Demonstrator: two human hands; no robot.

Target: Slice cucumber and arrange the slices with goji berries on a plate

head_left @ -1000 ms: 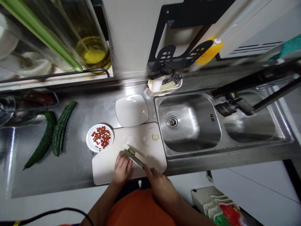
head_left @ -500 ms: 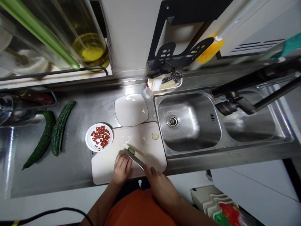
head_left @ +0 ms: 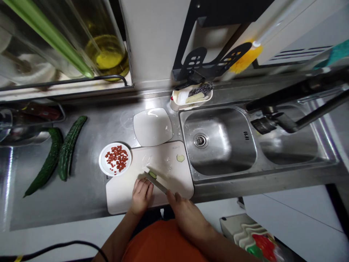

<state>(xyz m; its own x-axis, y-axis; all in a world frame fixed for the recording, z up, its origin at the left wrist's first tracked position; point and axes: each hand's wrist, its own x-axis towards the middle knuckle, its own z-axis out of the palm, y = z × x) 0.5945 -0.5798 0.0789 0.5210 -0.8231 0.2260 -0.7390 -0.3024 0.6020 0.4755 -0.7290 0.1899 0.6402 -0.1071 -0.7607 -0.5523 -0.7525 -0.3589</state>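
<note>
My right hand (head_left: 185,208) grips a kitchen knife (head_left: 157,183), its blade slanting across the cutting board (head_left: 122,198) toward the upper left. Curled on the board just left of the blade, my left hand (head_left: 142,194) presses on a piece of cucumber, almost wholly hidden under the fingers. A thin green-rimmed cucumber slice (head_left: 152,175) lies against the far side of the blade. Another pale slice (head_left: 180,158) rests near the board's upper right corner.
Left of the board stands a white plate (head_left: 103,160) of chopped red bits. Behind it is a square white plate (head_left: 152,127). Two whole cucumbers (head_left: 68,149) lie at far left. The sink (head_left: 220,142) is on the right, with a sponge holder (head_left: 188,105) behind.
The view has shifted very slightly. Both hands, the knife and the slices stay in nearly the same places.
</note>
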